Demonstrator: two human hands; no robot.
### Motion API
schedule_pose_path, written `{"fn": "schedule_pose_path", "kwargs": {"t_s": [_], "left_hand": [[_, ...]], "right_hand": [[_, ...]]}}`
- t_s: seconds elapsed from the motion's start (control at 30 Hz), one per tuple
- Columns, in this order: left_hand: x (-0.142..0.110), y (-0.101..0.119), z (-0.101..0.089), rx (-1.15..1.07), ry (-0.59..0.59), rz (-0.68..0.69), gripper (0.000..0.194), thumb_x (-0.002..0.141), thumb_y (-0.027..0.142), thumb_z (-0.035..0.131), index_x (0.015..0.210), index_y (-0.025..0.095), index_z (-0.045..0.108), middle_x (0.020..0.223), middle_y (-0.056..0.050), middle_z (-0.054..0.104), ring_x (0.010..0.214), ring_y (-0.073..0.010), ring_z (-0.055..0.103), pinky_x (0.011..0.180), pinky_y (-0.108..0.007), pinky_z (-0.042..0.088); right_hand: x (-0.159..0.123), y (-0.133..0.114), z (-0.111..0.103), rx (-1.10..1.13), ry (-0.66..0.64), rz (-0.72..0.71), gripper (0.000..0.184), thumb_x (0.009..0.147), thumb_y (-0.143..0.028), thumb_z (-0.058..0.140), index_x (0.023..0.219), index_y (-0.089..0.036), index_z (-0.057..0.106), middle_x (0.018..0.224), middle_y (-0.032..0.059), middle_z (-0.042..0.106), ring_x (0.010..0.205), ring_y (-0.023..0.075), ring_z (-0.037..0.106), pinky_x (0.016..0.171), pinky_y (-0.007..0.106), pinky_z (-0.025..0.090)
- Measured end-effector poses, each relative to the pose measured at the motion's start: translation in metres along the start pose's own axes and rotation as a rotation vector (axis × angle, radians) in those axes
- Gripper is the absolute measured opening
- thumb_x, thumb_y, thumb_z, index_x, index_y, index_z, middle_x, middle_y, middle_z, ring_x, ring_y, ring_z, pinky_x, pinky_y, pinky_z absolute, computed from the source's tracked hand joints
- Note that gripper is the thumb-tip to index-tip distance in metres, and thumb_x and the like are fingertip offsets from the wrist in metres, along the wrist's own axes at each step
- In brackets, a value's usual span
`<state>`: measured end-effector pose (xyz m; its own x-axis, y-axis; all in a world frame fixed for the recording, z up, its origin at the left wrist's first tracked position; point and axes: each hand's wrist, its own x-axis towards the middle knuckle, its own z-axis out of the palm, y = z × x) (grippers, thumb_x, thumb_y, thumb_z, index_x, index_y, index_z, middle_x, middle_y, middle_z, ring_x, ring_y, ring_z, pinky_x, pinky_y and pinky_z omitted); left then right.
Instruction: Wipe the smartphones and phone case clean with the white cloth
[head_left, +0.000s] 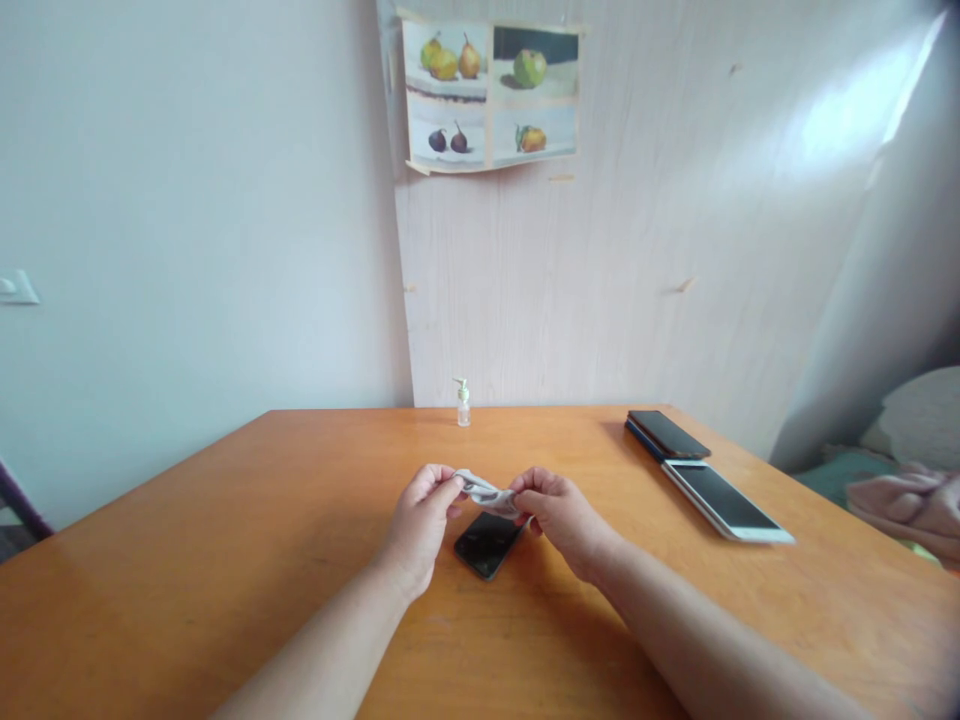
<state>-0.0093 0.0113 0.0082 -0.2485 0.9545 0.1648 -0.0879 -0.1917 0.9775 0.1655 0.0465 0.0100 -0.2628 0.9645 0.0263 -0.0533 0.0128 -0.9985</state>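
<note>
Between my two hands stretches a small greyish-white cloth (486, 493), bunched and slightly folded. My left hand (427, 520) pinches its left end between thumb and fingers. At the other end, my right hand (559, 510) grips the cloth in the same way. Just below the cloth, a dark smartphone (489, 546) lies at an angle on the table, screen up. The cloth and my right fingers cover its far end. Whether the cloth touches the phone I cannot tell.
A small clear pump bottle (463, 405) stands near the far edge of the orange-brown wooden table (225, 520). On the right lie a white tablet (727, 502) and, behind it, a dark device in a blue case (667, 434). Fruit pictures (491, 95) hang on the wall.
</note>
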Motion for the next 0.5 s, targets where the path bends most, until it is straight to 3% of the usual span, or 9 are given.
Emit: {"fn": "schedule_pose_path", "kwargs": {"t_s": [0.17,0.27,0.4,0.5], "left_hand": [[0.007,-0.005,-0.006,-0.131,0.048,-0.043,0.026,0.077,0.036,0.069,0.090,0.017,0.057,0.085,-0.004,0.071,0.077,-0.0163,0.066,0.071,-0.028,0.046],[0.011,-0.007,-0.008,-0.255,0.069,-0.067,0.023,0.077,0.032,0.068,0.087,0.018,0.054,0.082,-0.002,0.070,0.074,-0.0150,0.066,0.071,-0.028,0.048],[0.012,-0.004,-0.008,-0.387,0.100,-0.071,0.020,0.074,0.027,0.069,0.082,0.018,0.052,0.073,0.002,0.065,0.068,-0.0127,0.063,0.065,-0.025,0.048],[0.009,0.001,-0.005,-0.438,0.068,-0.091,0.019,0.074,0.024,0.069,0.082,0.018,0.053,0.073,0.002,0.064,0.068,-0.0120,0.063,0.065,-0.024,0.049]], "right_hand": [[0.003,-0.001,-0.005,-0.018,0.068,-0.074,0.010,0.065,-0.023,0.059,0.074,-0.019,0.059,0.058,-0.0046,0.054,0.053,0.0094,0.039,0.054,0.025,0.028],[0.002,-0.001,-0.006,-0.032,0.022,-0.079,0.010,0.064,-0.021,0.058,0.073,-0.020,0.060,0.056,-0.0057,0.050,0.053,0.0094,0.036,0.054,0.026,0.027],[-0.002,-0.001,-0.004,-0.129,-0.080,-0.047,0.010,0.064,-0.018,0.055,0.071,-0.018,0.063,0.060,-0.0031,0.054,0.059,0.0114,0.043,0.057,0.025,0.030],[-0.004,0.000,-0.001,-0.192,-0.053,-0.104,0.013,0.070,-0.024,0.060,0.081,-0.019,0.065,0.069,-0.0013,0.059,0.064,0.0126,0.048,0.060,0.026,0.035]]}}
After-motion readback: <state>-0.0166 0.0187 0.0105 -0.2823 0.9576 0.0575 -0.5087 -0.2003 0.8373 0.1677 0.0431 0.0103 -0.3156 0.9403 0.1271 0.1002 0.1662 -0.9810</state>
